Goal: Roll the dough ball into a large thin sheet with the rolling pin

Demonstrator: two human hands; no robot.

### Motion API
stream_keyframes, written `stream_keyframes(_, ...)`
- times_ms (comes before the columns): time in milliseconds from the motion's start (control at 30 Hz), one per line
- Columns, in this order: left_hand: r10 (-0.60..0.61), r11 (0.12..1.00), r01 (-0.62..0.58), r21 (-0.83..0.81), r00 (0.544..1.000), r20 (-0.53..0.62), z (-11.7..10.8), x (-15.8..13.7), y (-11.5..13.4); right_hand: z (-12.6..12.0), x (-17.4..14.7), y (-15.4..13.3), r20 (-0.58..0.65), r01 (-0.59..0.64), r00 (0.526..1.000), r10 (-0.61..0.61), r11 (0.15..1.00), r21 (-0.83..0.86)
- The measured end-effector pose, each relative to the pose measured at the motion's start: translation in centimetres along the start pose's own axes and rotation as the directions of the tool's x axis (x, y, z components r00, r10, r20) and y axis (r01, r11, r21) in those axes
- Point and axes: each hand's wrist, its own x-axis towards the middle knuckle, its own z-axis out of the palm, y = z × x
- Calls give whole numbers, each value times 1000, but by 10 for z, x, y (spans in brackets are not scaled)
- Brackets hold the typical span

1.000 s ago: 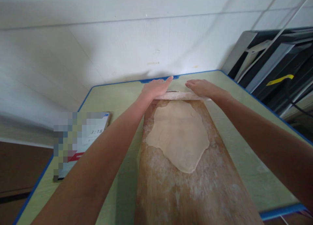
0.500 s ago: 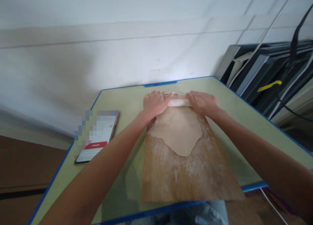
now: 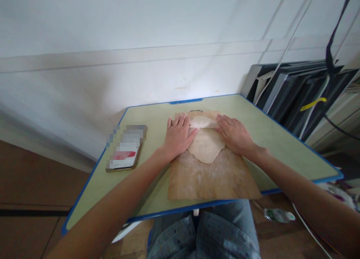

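A thin sheet of pale dough (image 3: 207, 146) lies on a floured wooden board (image 3: 213, 184). Toward the board's far end a raised pale band of dough (image 3: 203, 122) runs between my hands. Whether a rolling pin is inside it I cannot tell. My left hand (image 3: 178, 135) rests palm down at the band's left end, fingers stretched forward and thumb pointing inward over the dough. At the right end my right hand (image 3: 234, 133) lies flat, fingers angled inward. Both palms hide the band's ends and the dough's side edges.
A phone (image 3: 126, 148) lies left of the board on a pale green, blue-edged table (image 3: 152, 120). The wall (image 3: 157, 79) stands behind. Dark flat panels (image 3: 298, 90) lean at the right, with cables hanging. On the floor lies a plastic bottle (image 3: 279, 215).
My hands have shifted from gripping over the roll's ends to lying flatter, fingers extended. More dough shows beyond the raised band. The view has tipped down, bringing my lap into sight.
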Motion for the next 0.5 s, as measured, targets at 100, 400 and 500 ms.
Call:
stream_keyframes(100, 2, 1000, -1, -4, 1000, 19, -1, 3, -1, 2, 3, 2, -5, 14, 1000, -14, 1000, 2)
stream_keyframes(400, -74, 997, 75, -13, 994, 86, 7, 45, -6, 6, 47, 12, 137, -69, 988, 71, 997, -16)
stream_keyframes(500, -99, 995, 101, -6, 983, 153, 10, 65, -11, 10, 65, 17, 202, -103, 974, 105, 994, -24)
